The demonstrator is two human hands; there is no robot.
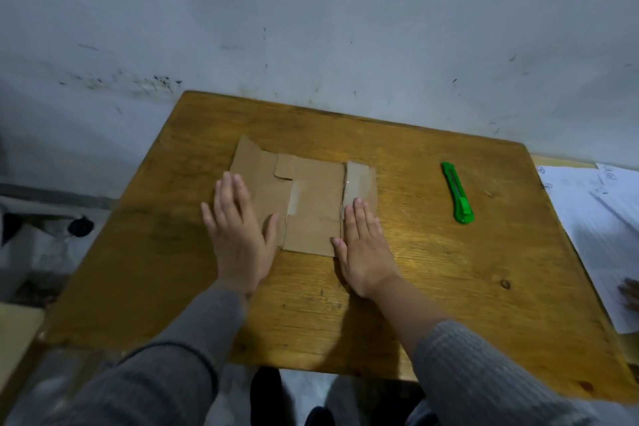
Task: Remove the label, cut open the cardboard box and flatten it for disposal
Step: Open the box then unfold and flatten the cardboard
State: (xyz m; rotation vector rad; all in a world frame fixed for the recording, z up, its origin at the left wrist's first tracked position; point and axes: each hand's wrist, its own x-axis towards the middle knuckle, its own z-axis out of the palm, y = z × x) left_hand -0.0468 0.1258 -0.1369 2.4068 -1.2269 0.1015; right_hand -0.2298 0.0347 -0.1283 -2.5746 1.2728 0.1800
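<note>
Two grey sleeves point(179, 349) are reaching in from the near edge over a wooden tabletop point(449, 287). Both palms are facing down with nothing gripped. The left hand point(238, 235) is lying flat with its fingers point(230, 190) stretched out and close together, covering the near-left part of the box point(311, 204); its thumb is pointing right along the cardboard's near edge. The right hand point(363, 245) is likewise spread flat, its fingertips pressing on the box's right strip while the heel of the hand is resting on bare wood; its thumb is touching the near-right corner of the cardboard.

The box is lying opened out and flat at the middle of the tabletop, between the hands, its flaps overlapping in uneven steps; a shiny strip along the right seam is probably tape, though the blur is making that hard to confirm.

Well to the right of the box, a green cutter point(457, 192) is lying alone on the wood, its length running near to far. Beyond the right edge, white papers point(594, 218) are showing. A scuffed pale wall point(311, 28) is rising behind the far edge.
</note>
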